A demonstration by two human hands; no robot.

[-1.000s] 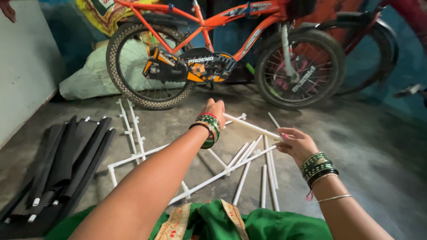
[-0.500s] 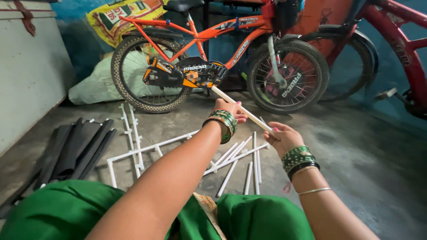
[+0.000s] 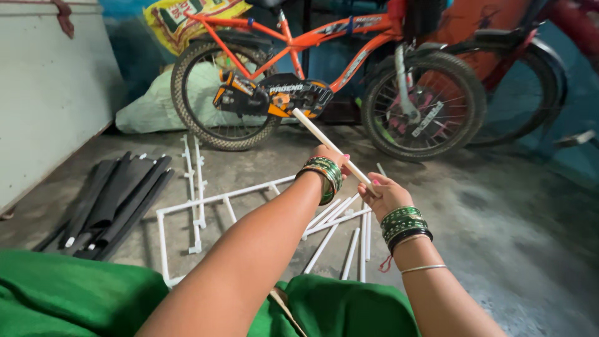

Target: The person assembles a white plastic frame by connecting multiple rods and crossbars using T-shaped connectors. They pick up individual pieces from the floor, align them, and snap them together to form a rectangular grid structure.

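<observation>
Both my hands hold one white plastic rod (image 3: 315, 132) lifted off the floor, tilted up and away to the left. My left hand (image 3: 329, 156) grips its middle; my right hand (image 3: 382, 193) grips its near end. Green bangles circle both wrists. Below the hands, several loose white rods (image 3: 349, 234) lie on the concrete floor. To their left rests a white rod frame (image 3: 206, 201) with cross pieces.
An orange bicycle (image 3: 324, 81) stands just behind, with a second red one at the right. A bundle of black panels (image 3: 112, 203) lies at the left by a pale wall. A white sack (image 3: 153, 103) leans behind the wheel. Green cloth covers my lap.
I have lifted the white rod from the pile on the floor and raised it higher with both hands; the view has tilted upward toward the bicycle.
</observation>
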